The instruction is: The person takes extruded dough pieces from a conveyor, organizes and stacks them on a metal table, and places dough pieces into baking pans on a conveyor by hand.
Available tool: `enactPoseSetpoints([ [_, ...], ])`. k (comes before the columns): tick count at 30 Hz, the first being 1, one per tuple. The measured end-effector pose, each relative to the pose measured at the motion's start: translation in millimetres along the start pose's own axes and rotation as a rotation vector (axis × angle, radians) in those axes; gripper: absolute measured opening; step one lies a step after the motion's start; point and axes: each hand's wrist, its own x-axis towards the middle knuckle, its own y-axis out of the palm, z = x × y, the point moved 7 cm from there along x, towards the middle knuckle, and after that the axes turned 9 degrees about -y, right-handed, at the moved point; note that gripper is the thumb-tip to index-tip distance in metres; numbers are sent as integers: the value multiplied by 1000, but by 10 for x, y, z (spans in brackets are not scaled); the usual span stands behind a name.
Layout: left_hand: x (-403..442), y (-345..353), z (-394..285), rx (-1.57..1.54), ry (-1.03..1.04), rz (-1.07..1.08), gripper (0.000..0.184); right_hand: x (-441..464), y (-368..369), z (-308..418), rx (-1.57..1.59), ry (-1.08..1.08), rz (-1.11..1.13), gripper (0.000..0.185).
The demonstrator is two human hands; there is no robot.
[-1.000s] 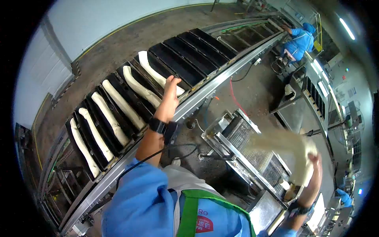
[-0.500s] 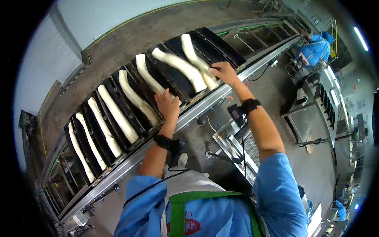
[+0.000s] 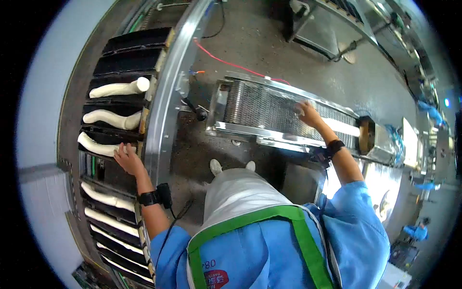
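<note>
Black trays [image 3: 127,64] line the conveyor at the left, several of them holding long pale dough pieces. My left hand [image 3: 127,159] rests with spread fingers at the near end of one dough piece [image 3: 96,147]. Over a metal mesh belt [image 3: 262,108] at the centre right is my right hand [image 3: 307,113], its fingers apart and nothing seen in them. Another pale dough piece [image 3: 341,127] lies on the mesh belt, just right of that hand, partly behind my forearm.
The conveyor's metal rail [image 3: 166,96] runs between the trays and the floor. A red hose [image 3: 226,61] crosses behind the mesh belt. A metal table [image 3: 322,36] stands at the top right. A person in blue [image 3: 416,232] is at the far right.
The view has turned right. My right hand has left the dough in the trays and moved over to the mesh belt. My left hand stays at the trays.
</note>
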Motion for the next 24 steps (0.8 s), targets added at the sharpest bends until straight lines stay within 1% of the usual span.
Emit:
enactPoseSetpoints([
  [1,-47,-25,-120,181,83,-110,39,-101,47,20,126,169,256,53],
  [2,66,165,-115,306,152,59,39,-196,50,84,129,159,258,53],
  [3,204,392,-56,429,218,231,38,-305,37,184,42,95,215,56],
  [4,237,574,-75,364,458,8,35,-441,14,303,-44,30,170,58],
  [5,274,647,-184,523,481,70,35,-476,-12,403,-182,-10,130,59],
  [6,193,606,-321,469,536,146,35,-534,-55,505,-318,-52,81,60],
  [7,-94,304,-725,514,-15,300,34,-617,-89,556,-377,-31,64,58],
  [8,-91,305,-714,691,189,220,34,-737,-136,565,-441,-2,35,57],
  [9,-109,299,-699,870,386,95,34,-842,-125,601,-496,25,60,55],
  [10,-99,252,-627,876,387,115,34,-890,-85,599,-551,54,83,53],
  [11,-102,342,-584,823,510,71,33,-904,5,489,-551,40,62,50],
  [12,-107,397,-588,807,539,98,31,-837,92,410,-551,27,41,47],
  [13,-94,423,-600,735,541,135,30,-742,79,449,-505,11,10,41],
  [14,-36,538,-592,766,498,226,31,-667,-8,475,-514,-4,1,41],
  [16,-26,572,-519,700,331,382,32,-539,-340,454,-71,13,-126,35],
  [17,-62,555,-520,691,328,413,34,-495,-645,551,85,-57,-242,33],
  [18,-125,533,-498,683,326,443,35,-454,-942,582,159,-93,-313,30],
  [19,-181,475,-488,662,324,425,36,-452,-1286,698,152,-131,-419,33],
  [20,-213,438,-480,653,328,422,36,-429,-1502,504,236,-61,-448,36],
  [21,-231,413,-452,680,314,432,37,-469,-1888,906,624,-35,-493,32],
  [22,-241,398,-443,707,299,443,38,-446,-2234,1008,578,-94,-594,30],
  [23,-253,347,-461,756,246,446,35,-425,-2531,1104,530,-151,-692,28],
  [24,-282,304,-488,749,249,444,35,-432,-2834,1428,521,-208,-766,31],
])
